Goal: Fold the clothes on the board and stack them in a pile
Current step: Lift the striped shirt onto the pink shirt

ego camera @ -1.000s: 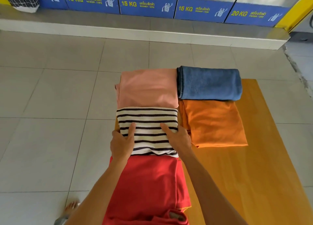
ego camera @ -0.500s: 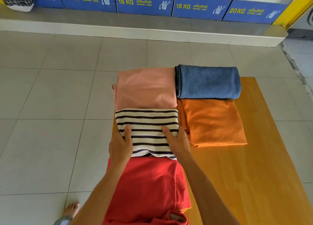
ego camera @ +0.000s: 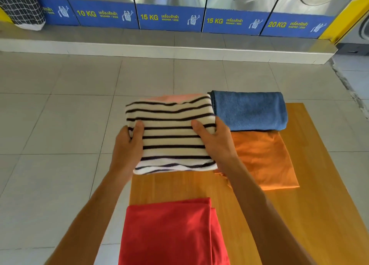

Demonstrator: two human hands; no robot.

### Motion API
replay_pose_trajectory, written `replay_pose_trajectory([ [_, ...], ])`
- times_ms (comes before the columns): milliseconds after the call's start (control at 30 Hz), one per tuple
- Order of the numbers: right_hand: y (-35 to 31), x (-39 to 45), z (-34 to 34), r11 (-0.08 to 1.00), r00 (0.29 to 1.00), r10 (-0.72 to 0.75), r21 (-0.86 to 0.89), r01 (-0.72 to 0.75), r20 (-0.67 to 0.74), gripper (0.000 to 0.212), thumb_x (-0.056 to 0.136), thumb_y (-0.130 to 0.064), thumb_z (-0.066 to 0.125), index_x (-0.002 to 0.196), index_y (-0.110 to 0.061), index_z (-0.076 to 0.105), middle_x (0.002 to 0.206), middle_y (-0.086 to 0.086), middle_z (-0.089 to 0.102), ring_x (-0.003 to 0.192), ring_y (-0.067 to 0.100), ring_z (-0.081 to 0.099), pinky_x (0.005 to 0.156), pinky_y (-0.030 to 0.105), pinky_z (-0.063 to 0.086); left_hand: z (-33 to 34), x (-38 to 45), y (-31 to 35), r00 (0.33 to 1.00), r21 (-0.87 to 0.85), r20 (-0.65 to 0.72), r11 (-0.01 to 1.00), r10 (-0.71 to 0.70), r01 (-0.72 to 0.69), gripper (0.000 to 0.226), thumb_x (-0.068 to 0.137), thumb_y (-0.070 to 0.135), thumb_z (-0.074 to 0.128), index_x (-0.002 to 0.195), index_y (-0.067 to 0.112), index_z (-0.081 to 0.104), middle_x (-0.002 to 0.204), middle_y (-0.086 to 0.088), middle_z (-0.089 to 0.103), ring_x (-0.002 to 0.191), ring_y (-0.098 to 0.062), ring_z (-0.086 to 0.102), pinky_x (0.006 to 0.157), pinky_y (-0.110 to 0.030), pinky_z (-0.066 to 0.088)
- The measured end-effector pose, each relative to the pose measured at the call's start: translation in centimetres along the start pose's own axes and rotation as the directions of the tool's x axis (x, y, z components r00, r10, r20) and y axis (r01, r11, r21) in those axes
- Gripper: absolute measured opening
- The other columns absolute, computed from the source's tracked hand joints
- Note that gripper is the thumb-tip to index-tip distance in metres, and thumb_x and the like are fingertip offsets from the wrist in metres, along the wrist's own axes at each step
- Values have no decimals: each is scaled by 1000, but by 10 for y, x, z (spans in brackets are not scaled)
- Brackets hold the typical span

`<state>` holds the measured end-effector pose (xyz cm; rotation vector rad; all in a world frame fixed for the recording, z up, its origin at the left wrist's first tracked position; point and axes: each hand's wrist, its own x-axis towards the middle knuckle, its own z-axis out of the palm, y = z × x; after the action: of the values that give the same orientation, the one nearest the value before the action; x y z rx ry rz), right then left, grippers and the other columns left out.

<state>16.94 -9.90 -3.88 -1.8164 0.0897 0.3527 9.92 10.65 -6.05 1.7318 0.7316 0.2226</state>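
Note:
A folded black-and-white striped garment (ego camera: 171, 132) is lifted above the wooden board (ego camera: 311, 184). My left hand (ego camera: 127, 144) grips its left edge and my right hand (ego camera: 215, 142) grips its right edge, thumbs on top. It hovers over the folded pink garment (ego camera: 175, 98), of which only a far strip shows. A folded blue towel (ego camera: 249, 111) lies to the right, with a folded orange garment (ego camera: 265, 158) in front of it. A folded red garment (ego camera: 171, 232) lies nearest me.
The board rests on a grey tiled floor (ego camera: 50, 144). A raised step (ego camera: 159, 49) with a row of washing machines (ego camera: 169, 5) runs along the far side. A black-and-white checked bag (ego camera: 22, 7) sits at the far left.
Both hands have gripped the striped garment, lifted it off the board and carried it away from me, over the pink garment. A bare strip of board now shows before the red garment.

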Motion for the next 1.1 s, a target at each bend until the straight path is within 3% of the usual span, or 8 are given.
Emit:
replay_pose_trajectory([
  [133,-31,58,6,998,998,-54,-28,53,-21,47,86,-49,74,123,-21,62,107,-5,73,97,11,70,83,33,61,15,63,30,998,65,-26,996,65,-63,57,94,58,43,134,17,47,119,-5,62,105,-22,62,80,-35,56],
  [300,-27,126,14,998,997,-2,-64,-3,-73,60,82,-57,72,125,-17,61,110,1,72,101,21,69,88,43,60,44,119,40,994,145,-80,988,72,-60,54,99,46,41,139,10,36,126,-10,56,103,-21,54,79,-32,44],
  [433,15,145,22,976,988,146,-155,-154,-58,63,89,-56,65,132,-12,55,119,4,66,113,27,64,95,42,55,70,132,-3,991,322,-102,940,-84,113,54,101,44,37,140,6,34,113,-15,58,102,-33,57,84,-41,44],
  [567,37,149,28,968,990,123,-209,-136,-73,63,95,-52,60,143,-13,47,131,6,63,121,26,59,95,36,48,82,132,-40,990,477,-144,875,-10,78,61,98,56,26,131,6,41,101,-16,64,95,-33,61,83,-44,52],
  [700,39,153,28,971,990,119,-197,-133,-77,59,95,-48,62,141,-14,48,130,5,63,120,25,59,91,33,47,80,135,-39,992,404,-112,909,-57,98,54,100,49,35,133,7,39,110,-11,54,93,-22,52,77,-36,48],
  [800,38,154,27,974,988,129,-179,-142,-80,56,93,-48,64,137,-15,53,121,2,66,114,23,62,90,34,51,75,131,-33,992,322,-127,947,25,17,45,101,43,40,131,10,39,113,-10,60,99,-27,61,78,-38,55],
  [900,36,157,24,980,989,116,-154,-130,-93,50,91,-50,66,127,-16,59,110,-1,67,102,20,64,79,31,52,71,129,-18,980,291,-173,956,102,-48,41,101,36,42,132,9,38,107,-5,59,87,-20,61,61,-20,48],
  [1100,44,157,29,963,982,170,-196,-183,-85,53,91,-48,68,130,-14,58,118,4,68,106,23,63,90,38,55,76,116,-40,985,367,-168,924,-45,104,45,101,41,41,129,7,41,116,-13,56,92,-25,61,72,-32,49],
])
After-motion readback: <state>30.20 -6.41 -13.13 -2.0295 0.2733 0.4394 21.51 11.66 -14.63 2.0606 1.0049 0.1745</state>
